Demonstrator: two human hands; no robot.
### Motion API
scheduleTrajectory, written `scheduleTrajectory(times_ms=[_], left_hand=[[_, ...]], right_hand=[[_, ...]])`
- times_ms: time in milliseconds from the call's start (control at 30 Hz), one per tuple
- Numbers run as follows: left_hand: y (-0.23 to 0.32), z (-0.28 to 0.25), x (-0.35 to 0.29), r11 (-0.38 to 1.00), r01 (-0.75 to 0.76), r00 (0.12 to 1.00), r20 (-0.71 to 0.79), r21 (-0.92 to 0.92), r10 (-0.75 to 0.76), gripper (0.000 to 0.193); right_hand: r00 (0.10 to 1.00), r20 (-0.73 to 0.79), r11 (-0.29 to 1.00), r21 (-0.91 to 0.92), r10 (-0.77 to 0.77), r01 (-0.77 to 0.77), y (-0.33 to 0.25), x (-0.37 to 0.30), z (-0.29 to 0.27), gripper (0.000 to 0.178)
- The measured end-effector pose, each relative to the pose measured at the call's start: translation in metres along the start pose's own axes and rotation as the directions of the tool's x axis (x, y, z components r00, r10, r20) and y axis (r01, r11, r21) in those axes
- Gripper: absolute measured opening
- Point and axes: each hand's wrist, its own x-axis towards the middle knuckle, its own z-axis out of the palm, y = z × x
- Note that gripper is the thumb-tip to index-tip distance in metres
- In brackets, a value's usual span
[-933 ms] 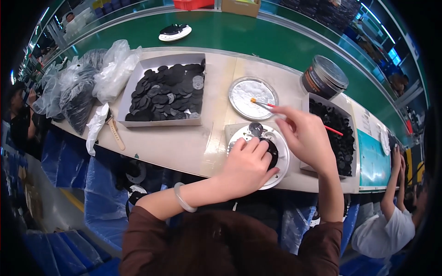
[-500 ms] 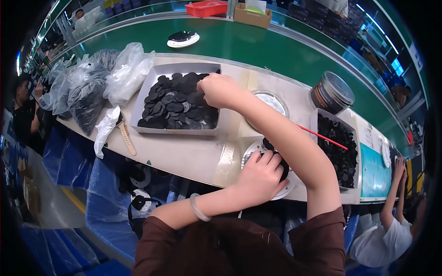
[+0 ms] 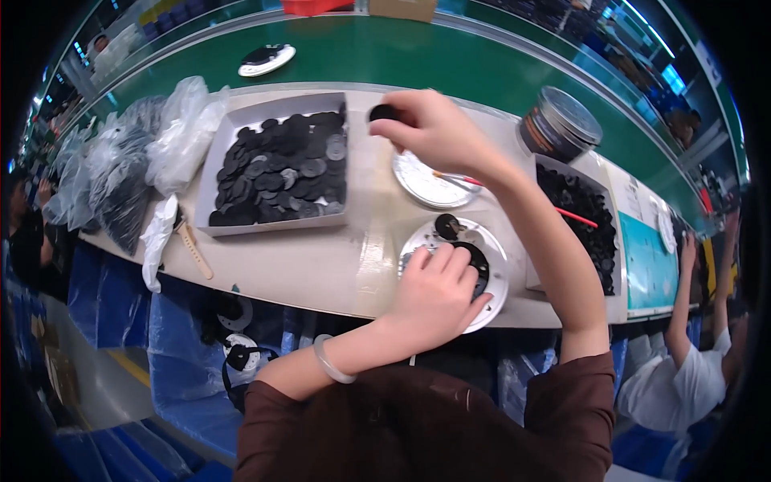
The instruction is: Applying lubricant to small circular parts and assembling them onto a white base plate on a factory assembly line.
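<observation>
My right hand (image 3: 438, 128) is raised over the back of the worktable, pinching a black disc (image 3: 383, 113) between thumb and fingers. To its left stands a shallow white cardboard box (image 3: 277, 226) holding a heap of similar black discs (image 3: 281, 173). My left hand (image 3: 438, 293) is curled over a black round part (image 3: 479, 261) on a white round base (image 3: 498, 281) near the front edge. Its fingers partly hide that part. A smaller black round piece (image 3: 446, 226) sits on the same base, just beyond my fingertips.
A white round dish (image 3: 426, 186) lies beneath my right forearm, with a slim stick across it. Another box of small black parts (image 3: 590, 241), a red stick (image 3: 577, 217) and a tin (image 3: 560, 124) are at right. Plastic bags (image 3: 120, 173) and a wristwatch (image 3: 193, 249) lie left.
My right hand has come out of the box of discs and moved right, now carrying a black disc. My left hand stays on the white base. The whole view has shifted slightly.
</observation>
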Motion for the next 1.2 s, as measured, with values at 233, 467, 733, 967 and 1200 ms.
scheduleTrajectory(times_ms=[233, 467, 733, 967, 1200], left_hand=[[0.001, 0.002, -0.005, 0.996, 0.052, 0.995, -0.075, -0.074, -0.058, 0.039], [0.000, -0.002, -0.013, 0.993, 0.100, 0.987, -0.119, -0.070, -0.108, 0.056], [-0.002, -0.008, -0.005, 0.996, 0.025, 0.998, 0.059, 0.084, -0.030, 0.051], [0.001, -0.010, 0.002, 0.998, 0.026, 0.990, 0.133, 0.065, -0.035, 0.049], [0.001, -0.008, 0.004, 0.995, 0.053, 0.991, 0.119, 0.081, -0.062, 0.054]], right_hand=[[0.937, 0.088, 0.867, 0.357, 0.339, -0.348, 0.026, -0.129, -0.023, 0.014], [0.871, 0.120, 0.765, 0.433, 0.476, -0.477, 0.036, -0.162, -0.021, 0.020], [0.934, -0.026, 0.928, 0.126, 0.356, -0.351, 0.040, -0.146, 0.004, 0.024], [0.943, -0.169, 0.956, -0.007, 0.288, -0.293, 0.038, -0.145, 0.011, 0.020], [0.943, -0.262, 0.963, -0.117, 0.207, -0.244, 0.038, -0.143, 0.015, 0.018]])
